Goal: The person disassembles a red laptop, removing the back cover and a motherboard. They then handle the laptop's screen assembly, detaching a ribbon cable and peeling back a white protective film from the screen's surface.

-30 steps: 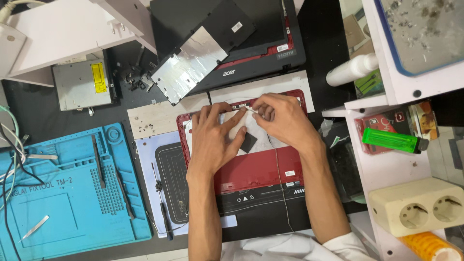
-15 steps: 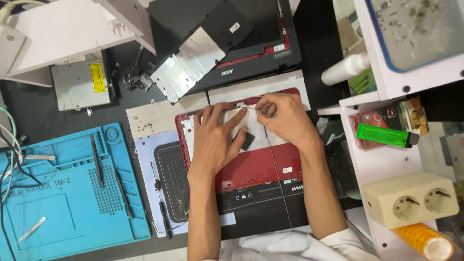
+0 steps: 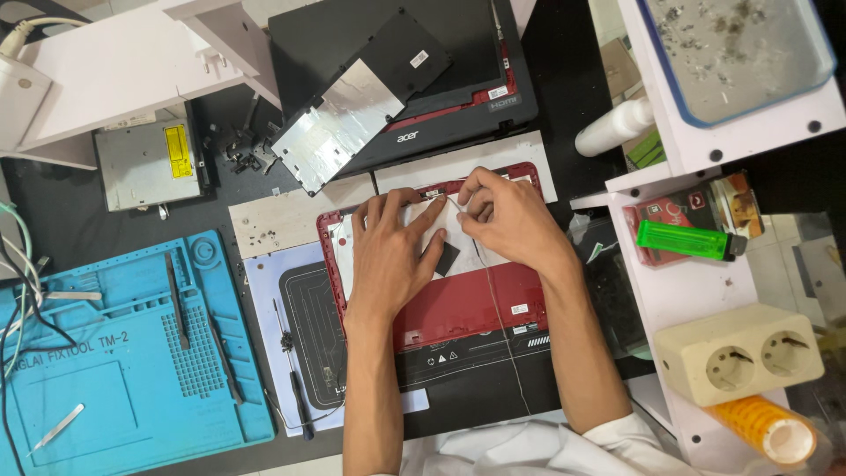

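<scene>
Dark and crowded, the bench point(image 3: 70, 220) carries a red laptop shell point(image 3: 476, 304) lying open-side up at its middle, straight below the camera. Both hands work at the shell's far edge: the left hand point(image 3: 392, 251) lies flat on the pale inner sheet with fingers spread, pressing it down, while the right hand point(image 3: 507, 216) pinches something small and thin between thumb and fingertips, seemingly the end of the thin wire point(image 3: 502, 326) that trails back across the shell toward the person; what exactly sits in that pinch is too small to tell. A small black square pad point(image 3: 447, 258) lies between the hands. Judging by this, a cable is being freed or routed along the rim, which calls for a gentle pull while the flat hand steadies the shell. Just beyond sits a black laptop base point(image 3: 458, 97) with a foil-lined cover point(image 3: 339, 123), to the left a blue repair mat point(image 3: 115, 353) and a screwdriver point(image 3: 291, 370), to the right a white shelf point(image 3: 705, 300) holding a green lighter point(image 3: 683, 240).
</scene>
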